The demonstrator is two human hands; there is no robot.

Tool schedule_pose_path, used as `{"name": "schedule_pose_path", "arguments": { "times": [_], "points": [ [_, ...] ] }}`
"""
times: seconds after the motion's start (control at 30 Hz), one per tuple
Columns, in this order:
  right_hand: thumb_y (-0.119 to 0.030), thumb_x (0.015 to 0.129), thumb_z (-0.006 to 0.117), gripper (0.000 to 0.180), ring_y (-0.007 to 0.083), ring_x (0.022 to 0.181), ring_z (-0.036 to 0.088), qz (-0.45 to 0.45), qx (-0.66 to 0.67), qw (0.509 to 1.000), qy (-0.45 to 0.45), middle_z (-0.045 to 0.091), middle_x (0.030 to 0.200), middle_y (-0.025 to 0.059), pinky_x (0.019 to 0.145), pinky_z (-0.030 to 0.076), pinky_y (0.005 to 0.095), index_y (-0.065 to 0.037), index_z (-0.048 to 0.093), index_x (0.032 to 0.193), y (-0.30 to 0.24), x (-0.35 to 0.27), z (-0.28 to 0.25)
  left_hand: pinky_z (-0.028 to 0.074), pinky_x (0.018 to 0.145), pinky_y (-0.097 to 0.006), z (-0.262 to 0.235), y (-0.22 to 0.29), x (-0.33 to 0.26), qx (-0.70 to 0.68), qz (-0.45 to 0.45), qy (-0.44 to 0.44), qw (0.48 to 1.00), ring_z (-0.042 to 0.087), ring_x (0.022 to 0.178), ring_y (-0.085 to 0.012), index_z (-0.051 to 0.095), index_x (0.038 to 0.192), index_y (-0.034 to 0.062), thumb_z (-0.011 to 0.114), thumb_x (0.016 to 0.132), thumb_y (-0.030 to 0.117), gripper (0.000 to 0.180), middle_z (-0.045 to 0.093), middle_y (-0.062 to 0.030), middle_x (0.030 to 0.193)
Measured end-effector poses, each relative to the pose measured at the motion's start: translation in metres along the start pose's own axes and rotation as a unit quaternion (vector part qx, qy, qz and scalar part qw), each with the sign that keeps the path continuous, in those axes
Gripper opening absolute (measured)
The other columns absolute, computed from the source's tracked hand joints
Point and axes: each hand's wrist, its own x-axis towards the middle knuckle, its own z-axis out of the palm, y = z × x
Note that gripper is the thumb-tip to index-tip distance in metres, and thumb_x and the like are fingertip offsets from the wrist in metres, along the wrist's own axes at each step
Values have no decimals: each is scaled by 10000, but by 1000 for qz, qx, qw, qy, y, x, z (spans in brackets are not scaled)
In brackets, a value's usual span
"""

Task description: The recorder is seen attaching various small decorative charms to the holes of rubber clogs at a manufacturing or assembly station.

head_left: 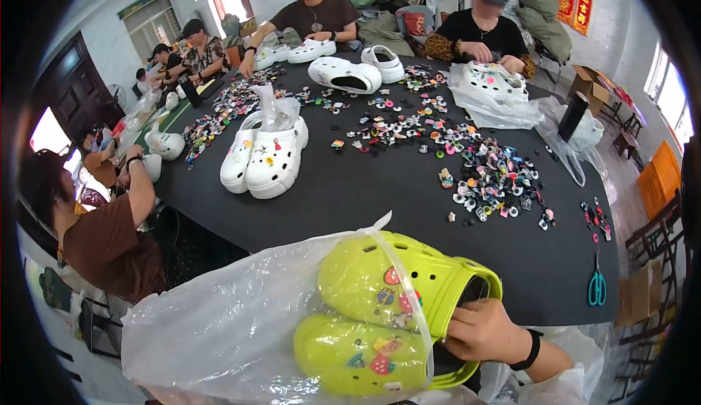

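A pair of lime-green clogs with colourful charms on the toes lies side by side at the table's near edge. Their toe ends are inside a clear plastic bag, whose mouth edge crosses both shoes; the heels stick out. My right hand, with a black band at the wrist, is closed on the clogs at their foot openings, its fingertips hidden inside. Of my left arm, only a skin-coloured strip seems to show under the bag at the lower edge; the bag hides that hand and its fingers.
White clogs stand mid-table, with loose charms heaped beyond and to the right. Teal-handled scissors lie at the right edge, a black bottle farther back. Co-workers sit around the dark table, several handling white clogs.
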Motion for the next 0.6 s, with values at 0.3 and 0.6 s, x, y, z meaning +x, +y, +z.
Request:
{"name": "schedule_pose_path", "arguments": {
  "times": [0.3,0.6],
  "points": [
    [-152,784,778,225,317,601,602,192,160,966,63,590,706,140,544,477,391,-6,628,867,9,32,5,304,1165,-479,-6,26,-5,-58,-68,196,976,285,1448,-341,237,1532,14,445,991,425,711,273,-205,1566],
    [-209,832,706,258,403,778,636,231,-33,967,107,624,868,182,662,510,476,-19,577,949,73,128,26,386,1071,-387,8,-1,-20,-106,-214,95,966,482,1253,-237,451,1370,21,501,1026,309,452,476,-126,1394]
  ]
}}
